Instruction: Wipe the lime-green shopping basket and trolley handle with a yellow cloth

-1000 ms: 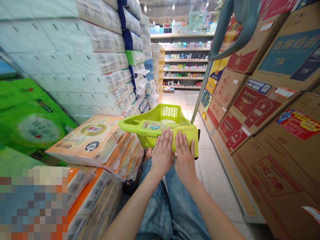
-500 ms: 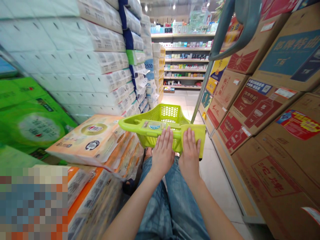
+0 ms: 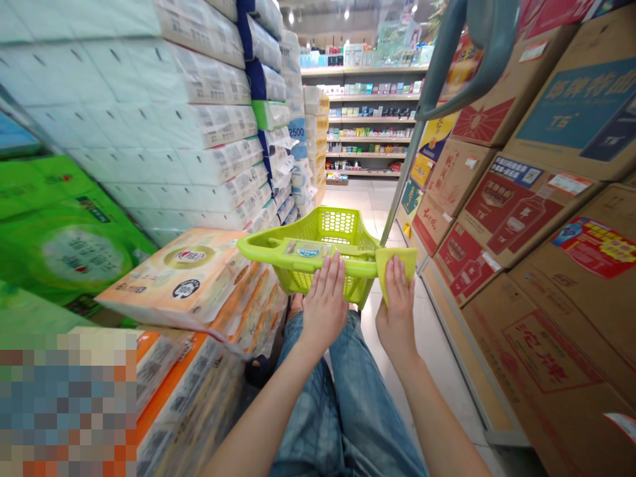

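A lime-green shopping basket [image 3: 342,228] with perforated walls stands just beyond my knees. My left hand [image 3: 325,298] holds its near rim, fingers straight and close together over the edge; the thumb is hidden. At the basket's near right corner, my right hand [image 3: 397,318] holds a yellow cloth [image 3: 410,260] under its outstretched fingers. The cloth drapes beside the rim, and its underside is hidden. A grey pull handle [image 3: 432,73] rises on a metal pole from the basket's right side. A label [image 3: 308,250] with a blue oval lies along the near rim.
On my left are stacked white tissue packs [image 3: 139,126], an orange tissue pack [image 3: 173,271] and green packs [image 3: 64,232]. Cardboard cartons [image 3: 551,351] line the right side on a low base. Tiled floor [image 3: 360,195] leads to stocked shelves [image 3: 368,99].
My right hand has slid right with the yellow cloth, from the near rim to the basket's right corner. My left hand stays on the rim.
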The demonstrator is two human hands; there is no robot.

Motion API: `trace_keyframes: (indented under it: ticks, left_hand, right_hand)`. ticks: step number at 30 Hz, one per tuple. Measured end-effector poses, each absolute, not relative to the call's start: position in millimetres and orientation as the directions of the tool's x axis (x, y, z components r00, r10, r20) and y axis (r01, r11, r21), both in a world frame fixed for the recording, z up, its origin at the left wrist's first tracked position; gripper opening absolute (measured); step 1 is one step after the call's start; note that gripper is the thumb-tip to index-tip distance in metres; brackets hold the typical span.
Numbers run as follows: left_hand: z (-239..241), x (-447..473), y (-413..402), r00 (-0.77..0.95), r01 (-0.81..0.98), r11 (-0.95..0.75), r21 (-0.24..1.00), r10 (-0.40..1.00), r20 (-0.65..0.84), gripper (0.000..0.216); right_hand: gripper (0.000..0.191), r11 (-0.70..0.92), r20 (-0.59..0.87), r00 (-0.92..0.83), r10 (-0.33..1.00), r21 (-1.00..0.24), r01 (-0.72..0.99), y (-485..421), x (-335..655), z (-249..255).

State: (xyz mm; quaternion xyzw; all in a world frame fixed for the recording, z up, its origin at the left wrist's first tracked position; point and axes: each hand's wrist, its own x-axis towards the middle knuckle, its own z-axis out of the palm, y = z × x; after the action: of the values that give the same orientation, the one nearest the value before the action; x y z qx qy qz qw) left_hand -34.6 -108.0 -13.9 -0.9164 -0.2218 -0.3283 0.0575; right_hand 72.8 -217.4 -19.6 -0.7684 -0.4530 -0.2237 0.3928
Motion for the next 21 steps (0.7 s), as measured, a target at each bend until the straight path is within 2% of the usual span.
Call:
trace_keyframes:
  ticks: [4, 9, 14, 16, 21]
  left_hand:
    - [-14, -36, -107, 0.693, 0.449, -0.893, 0.018, 0.362, 0.623, 0.078]
    - [-16, -38, -105, 0.699, 0.441, -0.898, 0.003, 0.345, 0.626, 0.075]
    - [-16, -37, -105, 0.696, 0.439, -0.898, 0.018, 0.353, 0.625, 0.077]
    - [-15, -37, -107, 0.694, 0.445, -0.895, 0.029, 0.364, 0.621, 0.079]
    - [-14, -35, -108, 0.696, 0.452, -0.892, 0.021, 0.368, 0.616, 0.079]
  right_hand:
    - [0.081, -0.291, 0.705, 0.490, 0.512, -0.394, 0.872, -208, 66, -15]
    - [0.075, -0.244, 0.685, 0.382, 0.620, -0.294, 0.924, -187, 36, -9]
    - [0.074, -0.198, 0.691, 0.313, 0.652, -0.243, 0.950, -194, 42, -14]
    - [0.075, -0.208, 0.697, 0.340, 0.631, -0.269, 0.940, -203, 54, -17]
    - [0.079, -0.230, 0.710, 0.477, 0.518, -0.422, 0.877, -218, 81, -19]
